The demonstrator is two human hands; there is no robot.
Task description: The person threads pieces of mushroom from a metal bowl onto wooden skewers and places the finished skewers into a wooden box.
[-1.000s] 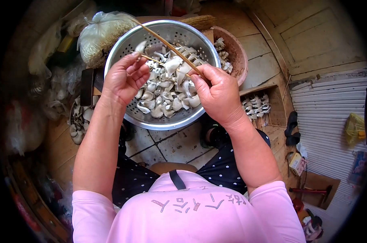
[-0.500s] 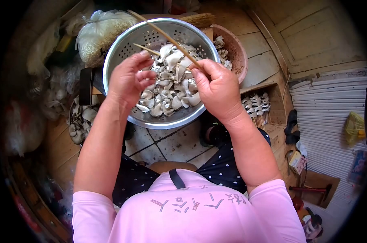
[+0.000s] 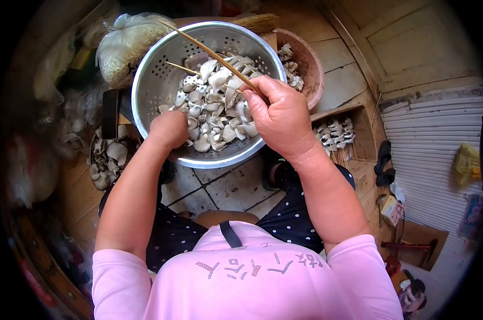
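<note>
A large metal colander (image 3: pixel 156 58) holds a heap of torn oyster mushrooms (image 3: pixel 216 121). My right hand (image 3: pixel 281 114) is closed around bamboo skewers (image 3: pixel 212 53) above its right side. The long skewers slant up past the colander's far rim. A lower skewer tip (image 3: pixel 177 67) sticks out to the left beyond pale mushroom pieces (image 3: pixel 218 79), which seem to be threaded on it. My left hand (image 3: pixel 169 129) is down at the colander's near left side, fingers curled against the mushrooms. Its fingertips are hidden, so what they hold does not show.
A pink basin (image 3: pixel 313 80) with mushroom pieces stands behind the colander on the right. A box (image 3: pixel 365 130) at right contains filled mushroom skewers (image 3: pixel 335 133). More mushrooms (image 3: pixel 111 157) lie in a container at left. A plastic bag (image 3: pixel 127 48) sits at the back left.
My left hand has dropped from above the colander to the mushrooms at its near left, its spread fingers now curled. My right hand still holds the skewers and has shifted slightly left.
</note>
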